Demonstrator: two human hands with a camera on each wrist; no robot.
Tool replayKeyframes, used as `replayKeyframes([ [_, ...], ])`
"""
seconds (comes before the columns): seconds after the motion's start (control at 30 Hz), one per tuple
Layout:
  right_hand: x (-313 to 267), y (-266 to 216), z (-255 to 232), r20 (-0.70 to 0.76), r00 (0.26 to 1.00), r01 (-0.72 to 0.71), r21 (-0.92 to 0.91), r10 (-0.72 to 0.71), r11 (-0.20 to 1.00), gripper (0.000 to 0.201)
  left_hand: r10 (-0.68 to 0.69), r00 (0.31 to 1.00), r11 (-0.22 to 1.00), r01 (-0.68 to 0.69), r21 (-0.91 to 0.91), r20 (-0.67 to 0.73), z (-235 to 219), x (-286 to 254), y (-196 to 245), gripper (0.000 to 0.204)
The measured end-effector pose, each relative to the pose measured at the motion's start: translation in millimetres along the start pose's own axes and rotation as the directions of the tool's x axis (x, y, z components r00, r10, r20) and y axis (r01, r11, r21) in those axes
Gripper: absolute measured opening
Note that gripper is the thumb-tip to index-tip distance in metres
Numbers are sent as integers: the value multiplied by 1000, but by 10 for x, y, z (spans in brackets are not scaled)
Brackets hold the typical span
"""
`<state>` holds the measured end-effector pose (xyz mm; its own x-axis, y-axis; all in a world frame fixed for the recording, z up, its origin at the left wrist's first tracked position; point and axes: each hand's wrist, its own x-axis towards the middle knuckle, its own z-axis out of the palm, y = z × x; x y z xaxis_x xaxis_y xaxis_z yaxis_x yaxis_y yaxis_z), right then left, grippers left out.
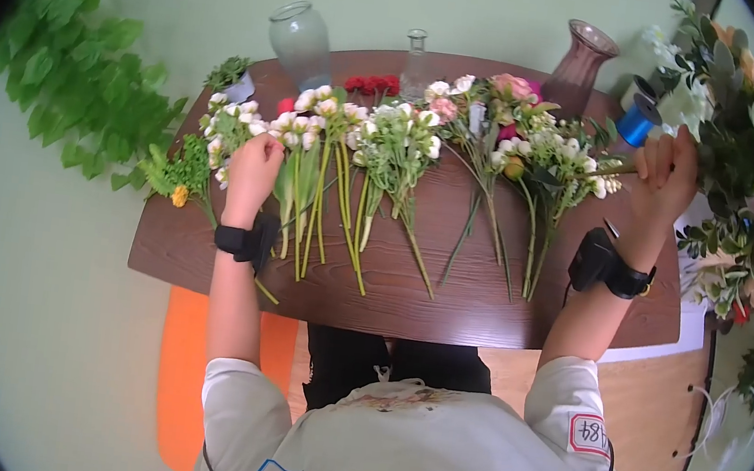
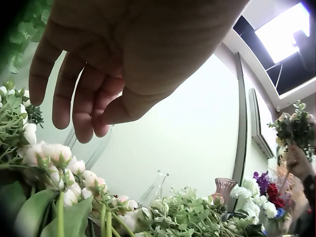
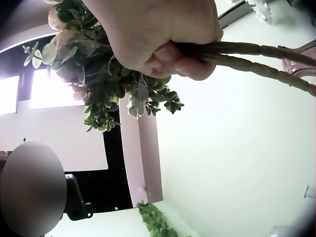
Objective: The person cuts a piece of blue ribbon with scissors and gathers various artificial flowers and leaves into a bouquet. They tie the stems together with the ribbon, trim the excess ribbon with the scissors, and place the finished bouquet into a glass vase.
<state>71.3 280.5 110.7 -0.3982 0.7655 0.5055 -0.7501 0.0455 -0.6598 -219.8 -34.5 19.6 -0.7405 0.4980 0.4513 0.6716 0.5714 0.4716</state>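
Note:
My right hand [image 1: 663, 180] grips a bunch of leafy flowers by its stems, up at the table's right side. In the right wrist view the curled fingers [image 3: 195, 68] close round two thick brown stems [image 3: 256, 61]. Green leaves and pale pink blooms [image 3: 81, 54] spread from the other side of that fist. My left hand [image 1: 256, 171] hangs over the white flowers [image 1: 322, 108] at the table's left, holding nothing. Its fingers [image 2: 81, 111] droop loosely in the left wrist view, above white blooms [image 2: 52, 155] and broad leaves.
Flower stems lie in a row across the brown table [image 1: 368, 314]. Along the back stand a green glass vase [image 1: 301, 45], a clear bottle [image 1: 414, 63] and a purplish vase [image 1: 581, 63]. A blue ribbon spool [image 1: 636, 123] is at the right; leafy greenery [image 1: 80, 62] hangs left.

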Motion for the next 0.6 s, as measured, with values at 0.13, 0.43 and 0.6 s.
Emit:
replayKeyframes([
  [0.13, 4, -18, -27, 1, 1000, 6, -10, -6, 1000, 32, 102, 992, 985, -91, -143, 69, 179, 52, 236, 13],
  [0.43, 5, -1, -3, -26, 999, 18, -29, -19, 999, 29, 6, 732, 991, -94, 92, 682, 768, -200, 1151, 38],
  [0.6, 11, 3, 3, -24, 1000, 20, -36, -21, 999, 30, 46, 825, 976, -159, 152, 563, 951, -291, 1102, 27],
])
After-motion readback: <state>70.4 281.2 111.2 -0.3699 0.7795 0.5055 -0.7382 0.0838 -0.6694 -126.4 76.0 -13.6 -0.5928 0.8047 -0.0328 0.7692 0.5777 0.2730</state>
